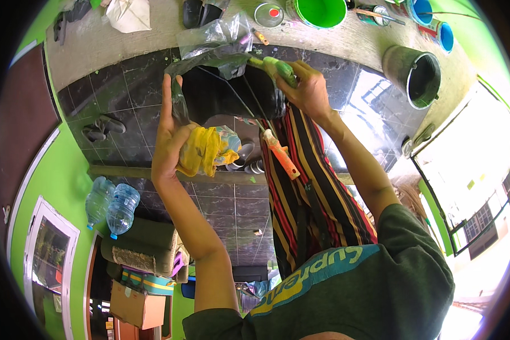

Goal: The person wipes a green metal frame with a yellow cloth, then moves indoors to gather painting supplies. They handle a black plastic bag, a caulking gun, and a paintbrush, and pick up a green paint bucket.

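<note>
A black tub (226, 96) stands in front of me, with thin dark and clear plastic sheeting (226, 61) over its far rim. My left hand (169, 136) is at its left side, two fingers stretched up along the plastic. A yellow patterned cloth (204, 150) is bunched against that palm. My right hand (307, 88) is closed round a green-handled tool (280, 71) at the far right rim; the plastic hides its working end. A paint roller's orange handle (280, 156) points toward me, its metal rods crossing the tub. The roller's head is not visible.
A green bucket (320, 12), a grey bucket (413, 76) and small blue-lined pails (445, 37) stand along the far concrete edge. Sandals (103, 128) lie on the dark tiles (139, 85). Large water bottles (122, 209), a rolled mattress (141, 246) and a cardboard box (136, 306) are at left.
</note>
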`<state>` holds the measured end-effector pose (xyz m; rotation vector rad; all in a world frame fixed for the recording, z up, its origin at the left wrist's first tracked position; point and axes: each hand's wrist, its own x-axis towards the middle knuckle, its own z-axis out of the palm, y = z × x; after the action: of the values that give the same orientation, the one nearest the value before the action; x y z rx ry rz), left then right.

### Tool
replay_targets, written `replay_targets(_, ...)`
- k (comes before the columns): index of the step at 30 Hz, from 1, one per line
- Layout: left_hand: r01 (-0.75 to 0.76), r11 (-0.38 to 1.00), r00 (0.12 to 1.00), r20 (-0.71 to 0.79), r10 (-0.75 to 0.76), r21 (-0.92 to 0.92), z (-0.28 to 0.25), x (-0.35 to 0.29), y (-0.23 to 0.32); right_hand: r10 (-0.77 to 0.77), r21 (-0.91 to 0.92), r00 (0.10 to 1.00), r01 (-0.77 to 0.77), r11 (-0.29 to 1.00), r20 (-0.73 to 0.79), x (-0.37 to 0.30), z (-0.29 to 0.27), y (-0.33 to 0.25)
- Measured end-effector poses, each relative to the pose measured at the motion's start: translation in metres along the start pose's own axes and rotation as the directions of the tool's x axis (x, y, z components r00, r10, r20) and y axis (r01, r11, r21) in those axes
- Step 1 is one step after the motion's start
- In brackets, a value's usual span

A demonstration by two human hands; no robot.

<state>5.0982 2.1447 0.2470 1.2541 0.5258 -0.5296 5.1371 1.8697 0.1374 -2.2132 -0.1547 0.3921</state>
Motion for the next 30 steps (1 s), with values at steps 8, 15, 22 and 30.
replay_targets(8, -0.016, 1.000, 0.998, -0.054, 0.017, 0.013, 0.007, 0.009, 0.011, 0.136, 0.140, 0.968, -0.167, 0.976, 0.211, -0.033, 0.062, 0.000)
replay_targets(15, -0.202, 0.933, 0.978, 0.110, 0.177, 0.299, 0.007, 0.017, -0.008, 0.293, 0.304, 0.948, -0.319, 0.898, 0.128, -0.031, 0.145, 0.045)
replay_targets(22, -0.049, 0.988, 0.998, 0.044, 0.043, 0.145, 0.014, -0.030, -0.027, 0.054, 0.003, 0.954, -0.057, 0.998, 0.295, -0.075, 0.106, 0.026)
replay_targets(30, -0.042, 0.990, 0.999, 0.019, 0.040, 0.131, 0.008, -0.051, -0.042, 0.435, 0.307, 0.844, -0.523, 0.795, 0.314, -0.119, 0.072, 0.122)
